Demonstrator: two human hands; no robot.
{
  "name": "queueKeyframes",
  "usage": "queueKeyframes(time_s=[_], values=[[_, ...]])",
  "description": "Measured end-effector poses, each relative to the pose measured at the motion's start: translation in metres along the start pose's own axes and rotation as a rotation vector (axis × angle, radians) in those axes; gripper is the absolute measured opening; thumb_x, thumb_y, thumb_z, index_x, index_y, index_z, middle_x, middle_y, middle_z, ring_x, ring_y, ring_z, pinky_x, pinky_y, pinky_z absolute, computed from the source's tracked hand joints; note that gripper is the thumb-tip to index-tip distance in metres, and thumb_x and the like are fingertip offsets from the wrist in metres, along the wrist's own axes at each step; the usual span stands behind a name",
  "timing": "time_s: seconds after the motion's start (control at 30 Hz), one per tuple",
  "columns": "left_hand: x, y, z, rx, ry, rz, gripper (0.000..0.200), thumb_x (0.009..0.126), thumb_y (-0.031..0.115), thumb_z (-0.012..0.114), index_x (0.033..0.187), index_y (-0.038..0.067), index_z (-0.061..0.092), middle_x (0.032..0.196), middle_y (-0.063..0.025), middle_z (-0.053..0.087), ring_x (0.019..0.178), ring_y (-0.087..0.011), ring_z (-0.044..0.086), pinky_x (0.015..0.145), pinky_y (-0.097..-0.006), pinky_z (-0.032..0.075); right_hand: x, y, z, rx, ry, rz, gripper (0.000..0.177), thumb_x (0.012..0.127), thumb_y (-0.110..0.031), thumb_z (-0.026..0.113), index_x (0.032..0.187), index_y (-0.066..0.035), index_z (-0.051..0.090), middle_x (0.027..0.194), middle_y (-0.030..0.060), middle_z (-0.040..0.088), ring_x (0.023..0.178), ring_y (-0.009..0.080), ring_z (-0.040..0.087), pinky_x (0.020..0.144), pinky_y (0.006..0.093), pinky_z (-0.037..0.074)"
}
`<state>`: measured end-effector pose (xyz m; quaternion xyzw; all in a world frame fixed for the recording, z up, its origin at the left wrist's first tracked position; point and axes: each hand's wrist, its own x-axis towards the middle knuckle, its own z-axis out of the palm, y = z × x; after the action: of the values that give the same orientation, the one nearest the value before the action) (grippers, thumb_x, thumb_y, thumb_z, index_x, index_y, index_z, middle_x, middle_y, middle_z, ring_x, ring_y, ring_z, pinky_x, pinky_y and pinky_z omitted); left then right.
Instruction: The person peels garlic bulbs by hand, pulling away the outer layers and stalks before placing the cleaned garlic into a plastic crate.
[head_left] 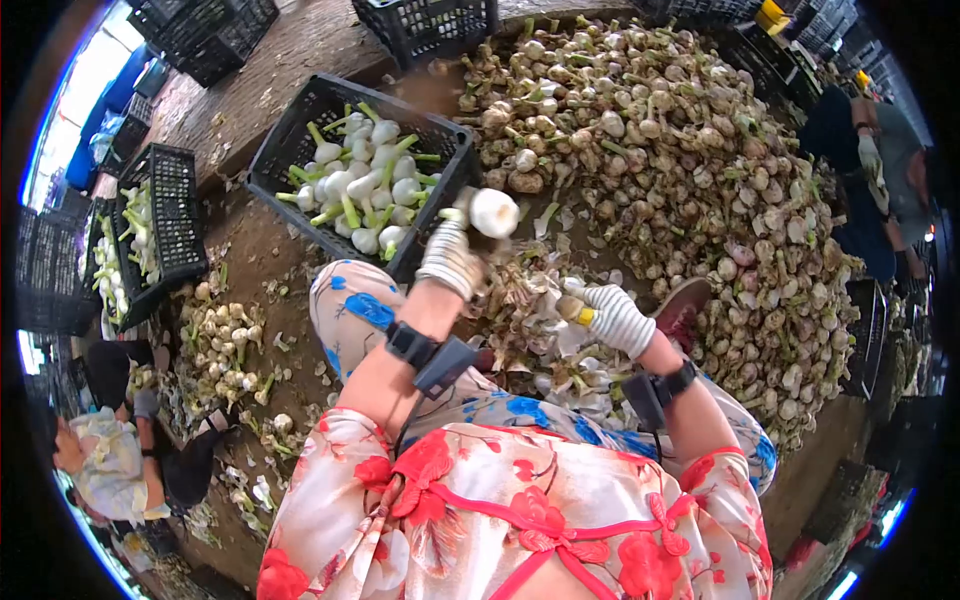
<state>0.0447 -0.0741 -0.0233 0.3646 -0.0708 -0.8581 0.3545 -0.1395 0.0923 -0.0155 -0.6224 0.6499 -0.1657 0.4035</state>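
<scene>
My left hand (450, 262), in a striped white glove, is closed around the short stem of a clean white garlic bulb (493, 213). The bulb points away from me, beside the near right corner of a black plastic crate (287, 112). Peeled garlic bulbs with trimmed green stems (368, 185) lie in that crate. My right hand (615, 318), also gloved, is curled over the peelings, with something small and yellowish at its fingers whose kind I cannot make out. Below and between both hands is a heap of loose garlic skins (530, 320).
A large pile of unpeeled garlic (680, 170) spreads ahead and to the right. More black crates stand at left (170, 220) and at the top (430, 28). Co-workers sit at the left (115, 460) and right (895, 170). Loose bulbs (225, 340) lie on the ground at left.
</scene>
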Motion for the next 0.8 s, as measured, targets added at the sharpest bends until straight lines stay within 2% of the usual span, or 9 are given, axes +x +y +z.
queueKeyframes(time_s=[0.1,0.2,0.3,0.33,0.43,0.53,0.67,0.73,0.8], values=[[0.002,0.039,0.007,-0.265,0.055,0.388,0.051,0.079,0.055,0.051,0.100,0.008,0.053,0.092,-0.0063,0.060,0.081,-0.0220,0.058,0.072,-0.0376,0.051,-0.012,0.070,0.022,-0.112,-0.019,0.075,0.029,0.078,-0.032,0.057,0.092,-0.007,0.063,0.077,0.0170,0.062,0.072,0.0316,0.060,0.063,0.0370,0.046],[-0.004,0.038,0.012,-0.262,0.103,0.234,0.041,0.084,0.050,0.047,0.085,0.010,0.051,0.077,-0.0051,0.055,0.072,-0.0220,0.056,0.068,-0.0374,0.050,-0.013,0.084,0.023,-0.355,0.040,0.062,0.034,0.079,-0.038,0.055,0.090,-0.007,0.063,0.078,0.0185,0.062,0.076,0.0325,0.060,0.067,0.0396,0.046],[0.024,0.011,-0.009,-0.217,-0.163,0.035,0.020,0.080,0.027,0.061,0.079,0.008,0.056,0.077,-0.0071,0.060,0.066,-0.0226,0.058,0.061,-0.0355,0.051,0.004,0.102,0.010,-0.376,-0.142,0.456,0.034,0.077,-0.034,0.054,0.097,-0.007,0.061,0.088,0.0188,0.061,0.081,0.0349,0.058,0.073,0.0403,0.047],[0.025,-0.003,-0.010,-0.120,0.051,0.041,0.008,0.081,0.014,0.060,0.086,0.009,0.057,0.081,-0.0063,0.061,0.063,-0.0199,0.059,0.059,-0.0343,0.051,0.007,0.116,0.009,-0.368,-0.150,0.463,0.034,0.077,-0.034,0.054,0.097,-0.007,0.061,0.088,0.0188,0.061,0.081,0.0349,0.058,0.073,0.0403,0.047],[0.034,-0.033,-0.024,0.029,-0.123,-0.015,0.021,0.081,0.005,0.055,0.102,0.009,0.054,0.086,-0.0099,0.061,0.066,-0.0200,0.060,0.060,-0.0344,0.052,0.019,0.156,0.017,-0.058,0.208,0.174,0.033,0.078,-0.036,0.054,0.094,-0.009,0.062,0.087,0.0188,0.061,0.079,0.0338,0.059,0.071,0.0379,0.047],[0.039,-0.050,-0.021,0.112,-0.017,-0.066,0.043,0.074,-0.009,0.048,0.113,0.009,0.050,0.096,-0.0152,0.058,0.069,-0.0238,0.060,0.057,-0.0345,0.053,0.061,0.181,-0.001,0.209,0.193,0.535,0.034,0.077,-0.036,0.057,0.093,-0.005,0.063,0.089,0.0197,0.061,0.082,0.0317,0.059,0.072,0.0369,0.046],[0.045,-0.058,-0.022,0.405,0.089,-0.065,0.042,0.074,-0.007,0.052,0.113,0.009,0.050,0.095,-0.0099,0.059,0.072,-0.0232,0.060,0.056,-0.0349,0.052,0.123,0.196,-0.029,0.063,0.599,0.422,0.045,0.077,-0.038,0.060,0.102,0.000,0.058,0.097,0.0202,0.060,0.091,0.0320,0.057,0.078,0.0363,0.045],[0.049,-0.060,-0.024,0.442,0.104,-0.077,0.039,0.074,-0.001,0.056,0.112,0.005,0.049,0.094,-0.0089,0.058,0.075,-0.0217,0.060,0.061,-0.0350,0.051,0.157,0.227,-0.029,0.326,0.648,0.557,0.068,0.075,-0.041,0.063,0.125,0.000,0.040,0.112,0.0211,0.054,0.101,0.0302,0.053,0.084,0.0348,0.042],[0.058,-0.067,-0.037,0.439,0.073,-0.074,0.037,0.074,0.003,0.057,0.110,0.003,0.049,0.090,-0.0082,0.058,0.074,-0.0200,0.058,0.065,-0.0350,0.050,0.186,0.254,-0.025,0.406,0.586,0.827,0.075,0.073,-0.040,0.065,0.128,0.001,0.034,0.117,0.0227,0.050,0.108,0.0324,0.048,0.088,0.0346,0.040]])
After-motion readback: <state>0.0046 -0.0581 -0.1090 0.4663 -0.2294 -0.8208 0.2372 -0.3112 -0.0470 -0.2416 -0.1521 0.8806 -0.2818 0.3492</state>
